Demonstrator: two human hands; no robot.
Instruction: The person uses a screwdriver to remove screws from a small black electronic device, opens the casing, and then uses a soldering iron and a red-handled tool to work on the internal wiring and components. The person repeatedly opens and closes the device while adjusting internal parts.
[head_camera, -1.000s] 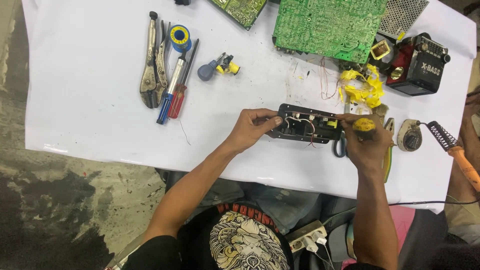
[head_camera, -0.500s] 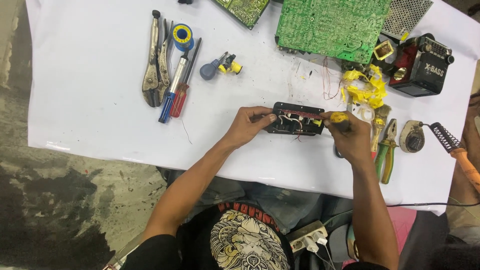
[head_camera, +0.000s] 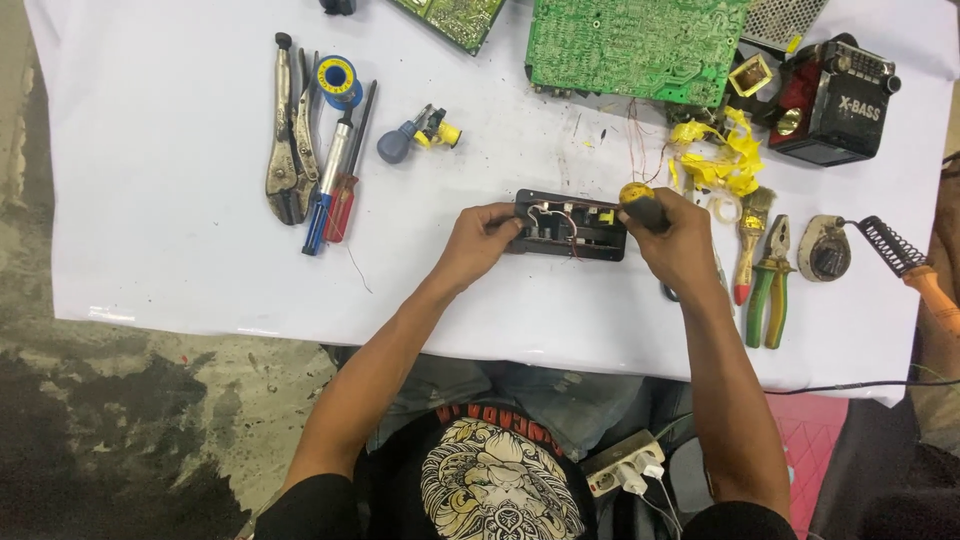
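The white work table carries, at its far edge, a large green circuit board and a red-and-black portable radio. At far left lie locking pliers beside a blue-handled screwdriver and a red-handled one. At right sit green-handled pliers, a soldering iron stand and a tangle of yellow tape.

The black switch panel, its small wires facing up, lies near the table's centre, between both hands.

Left hand: closed on the panel's left end, fingers curled over the edge, steadying it. This grip matches the two earlier views.

Right hand: wrapped around a yellow-capped screwdriver. One second ago this hand rested lower and further right, over the tools there. It has since travelled up and inward, and the tool's yellow cap now stands at the panel's right end. The tip is hidden by the fingers; contact with a screw cannot be confirmed.

Judgement: the tool has been brought into working position on the panel's right end.
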